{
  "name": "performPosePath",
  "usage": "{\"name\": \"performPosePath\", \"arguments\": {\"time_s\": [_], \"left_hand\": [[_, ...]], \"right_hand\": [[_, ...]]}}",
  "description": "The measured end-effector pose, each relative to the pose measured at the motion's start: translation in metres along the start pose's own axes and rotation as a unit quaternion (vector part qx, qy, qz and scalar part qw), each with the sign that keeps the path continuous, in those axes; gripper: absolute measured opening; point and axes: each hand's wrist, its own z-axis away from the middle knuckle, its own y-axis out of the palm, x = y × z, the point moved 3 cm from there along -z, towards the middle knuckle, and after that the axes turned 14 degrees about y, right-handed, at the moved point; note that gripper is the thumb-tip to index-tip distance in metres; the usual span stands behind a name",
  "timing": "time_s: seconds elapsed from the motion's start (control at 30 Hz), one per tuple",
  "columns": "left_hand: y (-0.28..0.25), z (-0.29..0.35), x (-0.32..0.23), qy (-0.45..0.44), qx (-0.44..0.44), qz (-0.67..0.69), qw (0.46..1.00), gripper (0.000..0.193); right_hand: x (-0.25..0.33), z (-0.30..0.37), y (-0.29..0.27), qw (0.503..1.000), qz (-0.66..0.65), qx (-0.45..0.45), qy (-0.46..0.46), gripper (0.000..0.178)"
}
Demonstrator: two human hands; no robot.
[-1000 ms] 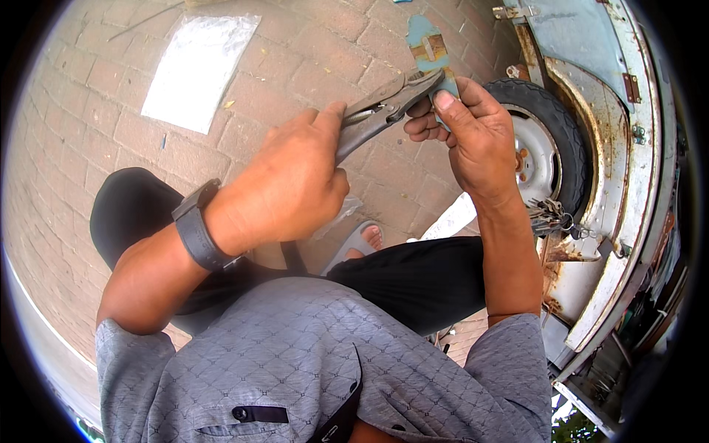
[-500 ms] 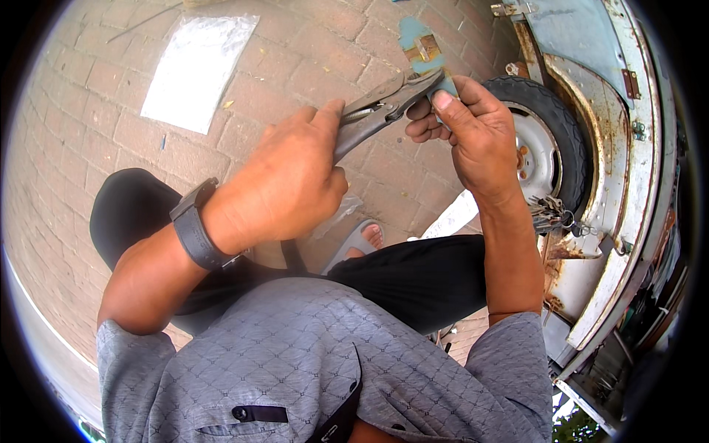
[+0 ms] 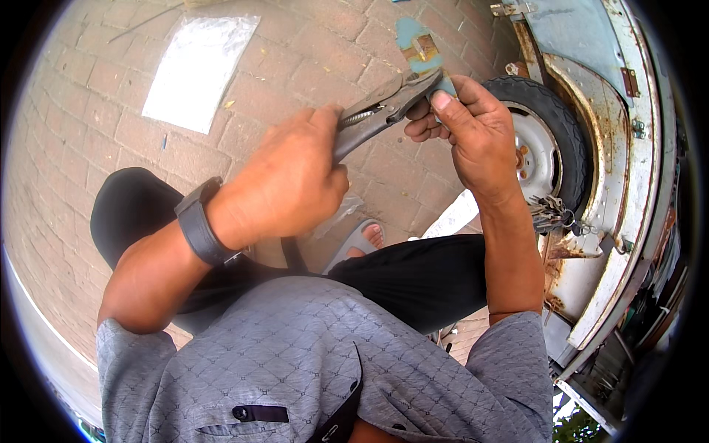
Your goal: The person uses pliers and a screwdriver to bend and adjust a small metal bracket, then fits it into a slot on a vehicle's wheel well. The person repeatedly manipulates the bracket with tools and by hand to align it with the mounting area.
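Note:
Locking pliers (image 3: 377,114) with worn grey metal and a visible spring are wrapped in the fingers of my left hand (image 3: 292,173). Their jaws point up and to the right and bite the lower part of a flat blue metal piece (image 3: 412,33). This piece has a rounded far end and a rusty brown band with a small raised strip across it. My right hand (image 3: 476,125) pinches its near end between thumb and fingers, right beside the jaws. Part of the piece is hidden behind the jaws and my thumb.
A white sheet in clear plastic (image 3: 199,74) lies on the brick paving (image 3: 111,96). To the right stands a rusty white and blue vehicle body with a wheel (image 3: 543,148). A bunch of keys (image 3: 550,214) hangs near the tyre. My sandalled foot (image 3: 362,240) rests below the pliers.
The far end of the blue metal piece has tilted very slightly left, and the plier jaws have shifted a little with it. Both hands keep their grip.

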Motion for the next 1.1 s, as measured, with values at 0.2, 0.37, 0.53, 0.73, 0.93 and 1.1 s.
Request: {"name": "performPosePath", "arguments": {"time_s": [0.2,0.37,0.53,0.73,0.93,1.1], "left_hand": [[0.0001,-0.0018,0.0014,-0.007,-0.005,0.021,1.0,0.052],[0.0005,-0.0006,0.0014,-0.012,-0.002,0.033,0.999,0.05],[-0.0001,-0.0008,0.0005,-0.031,0.015,0.044,0.998,0.049],[-0.0016,-0.0007,0.0034,-0.035,0.003,0.072,0.997,0.05],[-0.0045,-0.0031,0.0045,-0.047,0.009,0.112,0.993,0.054],[-0.0016,-0.003,0.0072,-0.04,-0.003,0.131,0.991,0.053]], "right_hand": [[0.0022,0.0004,-0.0019,1.0,-0.001,0.012,-0.003,0.029],[0.0002,0.0005,-0.0047,1.0,0.0,0.023,0.005,0.028],[0.0009,0.0006,-0.0058,0.999,0.006,0.028,0.015,0.028],[0.001,-0.0008,-0.0074,0.999,0.0,0.031,0.015,0.028],[0.0002,-0.0025,-0.0091,0.999,0.001,0.03,0.023,0.028],[-0.0002,-0.0032,-0.0073,0.999,0.007,0.025,0.02,0.028]]}}
